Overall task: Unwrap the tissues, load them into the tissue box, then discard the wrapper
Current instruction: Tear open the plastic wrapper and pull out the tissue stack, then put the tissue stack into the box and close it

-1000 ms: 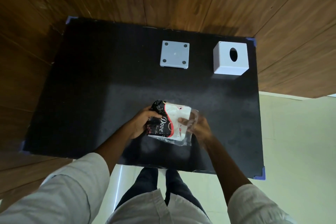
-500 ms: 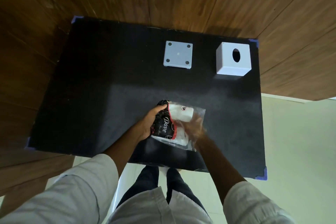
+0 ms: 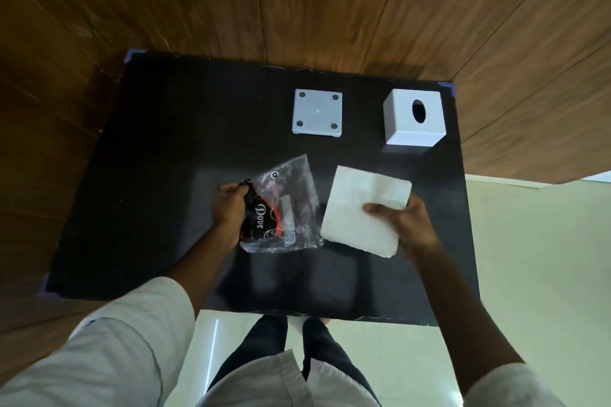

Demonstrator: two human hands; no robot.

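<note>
A white stack of tissues (image 3: 360, 208) is out of its wrapper, held above the black table by my right hand (image 3: 408, 226), thumb on top. The empty plastic wrapper (image 3: 284, 208), clear with a black and red printed end, hangs flat to the left of the stack. My left hand (image 3: 228, 208) pinches its black end. At the back right of the table stands the white tissue box cover (image 3: 413, 122) with an oval hole in its top. Its flat square base plate (image 3: 317, 112) lies apart to the left of the cover.
The black table (image 3: 158, 175) is set against a wooden wall on the far and left sides. Its right and near edges border a pale tiled floor (image 3: 535, 258). My legs stand at the near edge.
The tissue stack has come out of the wrapper, carried right by my right hand. My left hand keeps the now flat wrapper. The view has also tilted.
</note>
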